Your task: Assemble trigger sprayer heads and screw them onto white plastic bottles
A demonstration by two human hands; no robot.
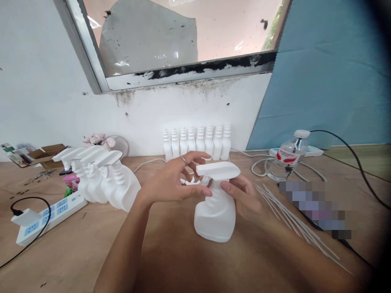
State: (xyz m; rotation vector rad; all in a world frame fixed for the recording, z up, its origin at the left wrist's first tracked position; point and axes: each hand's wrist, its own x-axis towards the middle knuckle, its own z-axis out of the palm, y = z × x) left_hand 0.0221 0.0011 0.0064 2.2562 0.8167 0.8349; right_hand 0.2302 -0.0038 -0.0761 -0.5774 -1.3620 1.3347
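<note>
A white spray bottle (215, 217) stands upright, or nearly so, in front of me, its spray head (218, 170) pointing left. My right hand (244, 197) grips it at the neck from the right, thumb across the front. My left hand (177, 179), wearing a ring, is beside the nozzle and trigger with its fingers curved and apart. Its thumb tip reaches the trigger area; whether it touches is unclear. Behind this hand lie small white parts (191, 181), partly hidden.
Several white spray bottles (110, 179) stand in a row at left, by a power strip (51, 217). Several slim white bottles (200, 140) line the wall. At right are a water bottle (288, 156), thin white tubes (293, 219) and a blurred-out dark object (317, 209).
</note>
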